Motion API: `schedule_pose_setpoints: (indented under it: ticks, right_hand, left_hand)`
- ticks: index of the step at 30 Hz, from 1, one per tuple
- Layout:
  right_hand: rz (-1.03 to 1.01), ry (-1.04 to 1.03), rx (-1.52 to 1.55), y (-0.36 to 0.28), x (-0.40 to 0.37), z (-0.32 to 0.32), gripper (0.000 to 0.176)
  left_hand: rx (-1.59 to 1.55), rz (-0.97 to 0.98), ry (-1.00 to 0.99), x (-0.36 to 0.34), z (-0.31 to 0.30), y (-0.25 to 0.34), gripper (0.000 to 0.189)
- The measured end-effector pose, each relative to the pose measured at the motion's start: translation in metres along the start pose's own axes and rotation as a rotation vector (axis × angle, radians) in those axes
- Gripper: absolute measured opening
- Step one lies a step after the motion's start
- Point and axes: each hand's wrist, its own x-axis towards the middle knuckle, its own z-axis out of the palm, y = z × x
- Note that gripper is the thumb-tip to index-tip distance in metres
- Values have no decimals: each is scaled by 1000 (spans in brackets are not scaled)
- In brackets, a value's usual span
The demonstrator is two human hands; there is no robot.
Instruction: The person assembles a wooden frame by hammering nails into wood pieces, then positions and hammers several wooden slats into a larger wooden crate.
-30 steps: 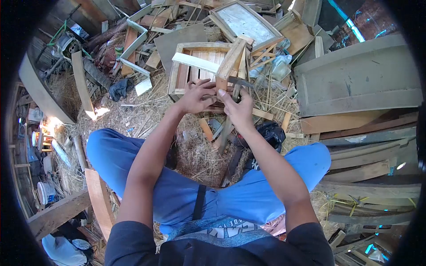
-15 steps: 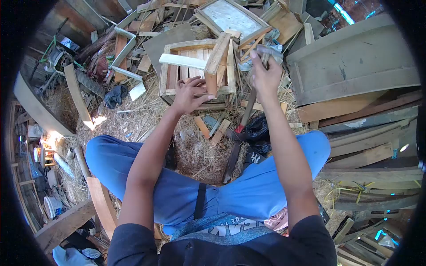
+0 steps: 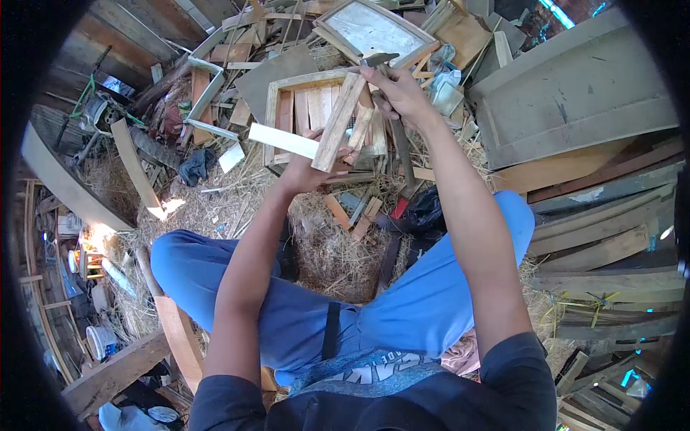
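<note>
Cluttered work floor, straw (image 3: pixel 330 244) and loose wood scraps all round. Slatted wooden crate (image 3: pixel 272 118) just beyond the hands, open side up, its near right part covered by the wooden bar (image 3: pixel 341 121) and the white strip (image 3: pixel 284 140). Framed pale panel (image 3: pixel 374 32) lies past the crate; large grey panel (image 3: pixel 568 97) off to the right, stacked boards (image 3: pixel 604 248) nearer on that side. Black plastic bag (image 3: pixel 424 210) on the floor near the lower end of the hammer handle, short offcuts (image 3: pixel 336 211) on the straw below the crate. Dark cloth (image 3: pixel 195 167) on the left, curved board (image 3: pixel 135 169) beside it. Person sits with blue-trousered legs (image 3: pixel 287 309) spread either side of the straw patch. Left hand (image 3: pixel 310 169) is closed around the bar's lower part — fingers partly hidden behind bar and strip, so exact finger contact can't be told. Bar slants up and to the right from this hold, broad face showing; strip runs out leftward from near its lower end. Right hand (image 3: pixel 404 95) grips the hammer (image 3: pixel 379 59) high on the handle, thumb close under the head — head sits just above the bar's upper end, handle hangs down below the fist. Whether head and bar touch, can't tell.
</note>
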Motion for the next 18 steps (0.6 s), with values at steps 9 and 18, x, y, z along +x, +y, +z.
schedule_pose_setpoints:
  ticks: [9,18]
  right_hand:
    - [58,119,110,11,-33,-11,36]
    - [-57,419,53,19,-55,10,37]
  left_hand:
    - [-303,-165,-126,7,-12,4,36]
    - [167,-136,92,27,5,-32,49]
